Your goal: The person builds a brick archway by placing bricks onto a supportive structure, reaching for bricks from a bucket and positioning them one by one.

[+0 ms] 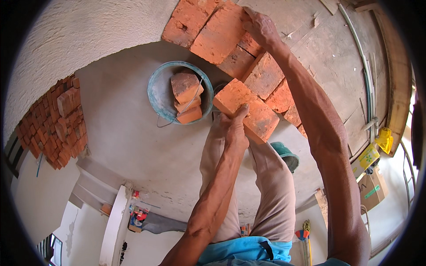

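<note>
My left hand grips a rough orange brick with its thumb on top, held above my legs. My right hand reaches up to the row of bricks, its curled fingers on the edge of an upper brick. The stack of bricks runs diagonally down from the top, partly behind the held brick and my right forearm. Just left of the held brick, a blue bucket with a wire handle contains several bricks.
A teal bucket stands behind my right leg. At left are a curved plastered wall and a large brick pile. Along the right lie long pipes, a yellow bag and a cardboard box. A broom is below right.
</note>
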The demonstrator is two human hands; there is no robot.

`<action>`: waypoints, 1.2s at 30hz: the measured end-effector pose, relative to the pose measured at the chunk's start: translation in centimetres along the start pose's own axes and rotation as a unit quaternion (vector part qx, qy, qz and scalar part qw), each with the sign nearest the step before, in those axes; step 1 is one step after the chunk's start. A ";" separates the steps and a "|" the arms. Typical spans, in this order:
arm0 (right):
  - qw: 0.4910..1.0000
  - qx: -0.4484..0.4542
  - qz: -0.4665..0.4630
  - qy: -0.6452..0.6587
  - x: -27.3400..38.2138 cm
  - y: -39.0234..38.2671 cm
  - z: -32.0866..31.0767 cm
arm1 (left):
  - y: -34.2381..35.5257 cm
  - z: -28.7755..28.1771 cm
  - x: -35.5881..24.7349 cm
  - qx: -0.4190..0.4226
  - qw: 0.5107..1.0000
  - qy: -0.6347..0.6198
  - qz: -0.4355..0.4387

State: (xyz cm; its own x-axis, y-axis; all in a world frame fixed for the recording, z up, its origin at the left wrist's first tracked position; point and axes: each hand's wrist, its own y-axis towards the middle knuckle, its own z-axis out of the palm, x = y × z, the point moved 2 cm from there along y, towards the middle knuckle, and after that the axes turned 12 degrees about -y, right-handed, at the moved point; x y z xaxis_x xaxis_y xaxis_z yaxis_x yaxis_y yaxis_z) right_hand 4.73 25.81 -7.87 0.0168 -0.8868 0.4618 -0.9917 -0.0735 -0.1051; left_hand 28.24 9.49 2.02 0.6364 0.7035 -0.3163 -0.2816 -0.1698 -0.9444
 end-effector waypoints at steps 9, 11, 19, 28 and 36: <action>0.996 -0.007 0.076 -0.056 -2.6 -4.0 -2.5 | -0.5 -0.1 -0.6 -0.023 1.000 -0.019 -0.010; 0.989 0.018 0.109 -0.096 -3.9 -6.1 -3.0 | -0.9 -0.3 -0.8 -0.050 0.998 -0.023 -0.009; 0.984 0.081 0.089 -0.135 -5.3 -8.6 -2.4 | 0.3 -0.6 1.1 -0.055 0.998 -0.033 -0.028; 0.994 0.024 0.034 -0.102 -6.9 -8.7 -1.5 | 3.2 -1.6 3.3 -0.015 0.998 -0.026 -0.046; 0.991 0.125 0.012 0.045 -5.0 -6.6 -3.8 | 2.7 -1.6 2.7 -0.021 0.996 -0.072 -0.045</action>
State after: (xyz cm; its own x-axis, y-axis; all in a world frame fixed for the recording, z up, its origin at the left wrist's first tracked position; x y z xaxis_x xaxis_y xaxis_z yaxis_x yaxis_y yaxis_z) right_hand 10.73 32.52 -6.12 -0.0291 -0.8459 0.5325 -0.9288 -0.1740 -0.3272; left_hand 30.34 9.86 -1.53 0.5476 0.8079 -0.2175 -0.1957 -0.1291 -0.9721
